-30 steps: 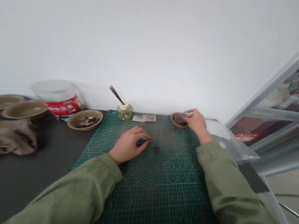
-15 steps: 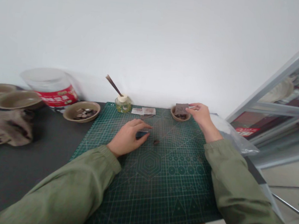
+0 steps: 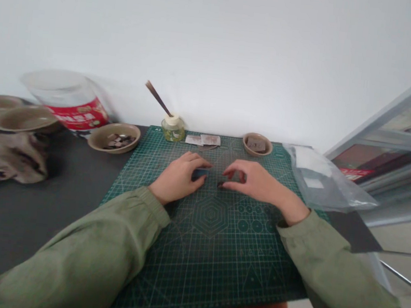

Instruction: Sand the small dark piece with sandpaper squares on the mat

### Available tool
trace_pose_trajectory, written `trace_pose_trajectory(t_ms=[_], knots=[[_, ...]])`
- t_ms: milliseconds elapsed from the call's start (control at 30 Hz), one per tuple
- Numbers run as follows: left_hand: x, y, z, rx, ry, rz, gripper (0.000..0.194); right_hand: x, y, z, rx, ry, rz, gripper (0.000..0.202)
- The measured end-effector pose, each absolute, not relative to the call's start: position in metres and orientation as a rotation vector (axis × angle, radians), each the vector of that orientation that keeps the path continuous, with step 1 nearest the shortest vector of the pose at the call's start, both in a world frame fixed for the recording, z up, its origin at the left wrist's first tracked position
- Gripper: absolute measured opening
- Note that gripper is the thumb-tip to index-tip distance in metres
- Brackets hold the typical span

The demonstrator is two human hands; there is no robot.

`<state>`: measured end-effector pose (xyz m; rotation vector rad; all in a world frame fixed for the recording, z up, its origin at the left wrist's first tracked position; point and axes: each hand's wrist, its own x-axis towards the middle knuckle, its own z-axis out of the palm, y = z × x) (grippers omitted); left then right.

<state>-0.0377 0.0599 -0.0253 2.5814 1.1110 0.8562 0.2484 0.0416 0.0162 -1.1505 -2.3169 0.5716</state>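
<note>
Above the green cutting mat (image 3: 216, 266), my left hand (image 3: 180, 177) curls around a small bluish piece (image 3: 200, 173) that shows between thumb and fingers. My right hand (image 3: 250, 178) faces it, thumb and fingers apart, with its fingertips beside a small dark piece (image 3: 220, 184) on the mat. A grey-brown sandpaper-like square (image 3: 256, 144) lies in the small brown bowl (image 3: 257, 153) at the back right.
Behind the hands are a jar with brushes (image 3: 173, 127) and paper packets (image 3: 210, 140). A bowl of brown chips (image 3: 114, 138), a red-labelled tub (image 3: 75, 112) and gnarled wood (image 3: 9, 157) are at the left. A plastic bag (image 3: 329, 185) lies at the right.
My right hand has let go of the grey-brown square, which now rests in the small bowl, and has moved left and nearer to the small dark piece. The camera view has shifted slightly.
</note>
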Motion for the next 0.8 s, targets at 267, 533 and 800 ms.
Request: trace_pose_trajectory(t_ms=[267, 533, 800], knots=[[-0.035, 0.052, -0.016, 2.522, 1.182, 0.828, 0.023, 0.245, 0.044, -0.014, -1.006, -2.361, 0.550, 0.010], [-0.026, 0.038, -0.005, 2.294, 1.173, 1.009, 0.023, 0.243, 0.037, -0.010, -0.982, -2.317, 0.457, 0.021], [-0.016, 0.027, 0.001, 2.013, 1.075, 1.178, 0.025, 0.232, 0.020, 0.005, -1.098, -2.052, 0.750, 0.034]])
